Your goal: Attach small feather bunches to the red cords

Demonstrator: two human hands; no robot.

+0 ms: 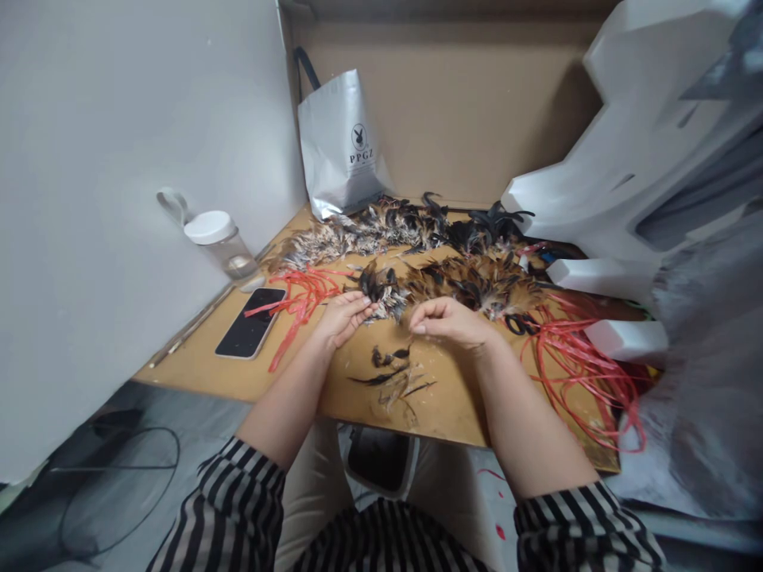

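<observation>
My left hand (347, 316) is closed in a pinch at the lower left edge of a small bunch of dark and white feathers (387, 292), its fingertips on the feathers. My right hand (447, 322) is also pinched, just right of that bunch; what sits between its fingertips is too small to name. Brown feathers (470, 278) are heaped behind my right hand. A few loose dark and pale feathers (393, 377) lie on the wooden table (346, 397) between my forearms.
A long feather row (363, 230) runs along the back, before a silver bag (339, 147). Left are a phone (250, 323), a jar (223, 242) and red strips (304, 298). Right are black-handled scissors (520, 324), red ribbons (572, 365) and a white moulded frame (620, 159).
</observation>
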